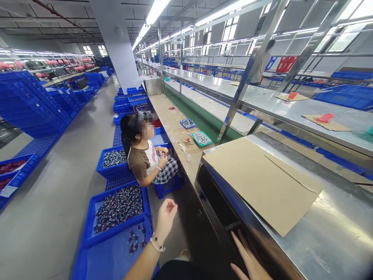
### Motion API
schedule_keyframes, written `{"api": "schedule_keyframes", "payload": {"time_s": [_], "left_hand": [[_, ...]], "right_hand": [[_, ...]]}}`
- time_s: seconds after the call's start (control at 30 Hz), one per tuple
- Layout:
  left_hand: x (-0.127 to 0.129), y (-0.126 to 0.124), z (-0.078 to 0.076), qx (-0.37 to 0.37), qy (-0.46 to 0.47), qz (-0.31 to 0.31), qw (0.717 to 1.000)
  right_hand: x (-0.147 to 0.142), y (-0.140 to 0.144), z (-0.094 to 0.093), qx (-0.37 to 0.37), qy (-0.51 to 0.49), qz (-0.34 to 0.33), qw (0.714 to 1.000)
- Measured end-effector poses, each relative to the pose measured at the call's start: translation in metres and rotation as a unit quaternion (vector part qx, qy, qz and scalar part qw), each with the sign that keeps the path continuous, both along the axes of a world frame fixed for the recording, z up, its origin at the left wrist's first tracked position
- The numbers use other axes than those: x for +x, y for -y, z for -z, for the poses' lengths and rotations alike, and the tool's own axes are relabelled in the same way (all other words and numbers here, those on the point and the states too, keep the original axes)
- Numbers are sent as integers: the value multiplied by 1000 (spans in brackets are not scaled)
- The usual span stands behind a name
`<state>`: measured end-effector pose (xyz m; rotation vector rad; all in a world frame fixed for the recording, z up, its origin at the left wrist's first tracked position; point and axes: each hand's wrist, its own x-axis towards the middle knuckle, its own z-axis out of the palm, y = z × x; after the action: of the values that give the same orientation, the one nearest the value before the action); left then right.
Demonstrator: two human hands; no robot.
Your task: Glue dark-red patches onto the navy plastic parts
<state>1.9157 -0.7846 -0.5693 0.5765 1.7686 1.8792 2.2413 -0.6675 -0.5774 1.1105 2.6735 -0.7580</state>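
Held the left hand [168, 210] up with fingers curled narrow toward the thumb, near a blue crate [91, 206] heaped with small dark and pale pieces [122, 206]; could not tell whether gripping something tiny. Had the right hand [252, 262] outstretched with fingers apart, just beside the front edge of a metal table [340, 221]; could not tell whether touching it. Saw a cardboard sheet [262, 179] lying flat on that table, and beyond, a seated co-worker [142, 157] at a long table [161, 107] bearing a green basket [201, 139].
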Motion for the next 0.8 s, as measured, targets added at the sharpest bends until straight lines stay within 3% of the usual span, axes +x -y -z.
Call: {"api": "schedule_keyframes", "payload": {"time_s": [0.23,0.57,0.7,0.8], "left_hand": [[6,-3,-1,-9,-3,20,1000],[2,-13,9,-24,-8,39,999],[6,-16,6,-38,-35,86,995],[20,-16,2,-46,-61,155,985]], "right_hand": [[-7,5,-8,-38,28,-2,999],[-30,18,-53,-123,81,12,989],[-40,26,-58,-131,94,43,986],[-46,30,-65,-132,82,70,985]]}}
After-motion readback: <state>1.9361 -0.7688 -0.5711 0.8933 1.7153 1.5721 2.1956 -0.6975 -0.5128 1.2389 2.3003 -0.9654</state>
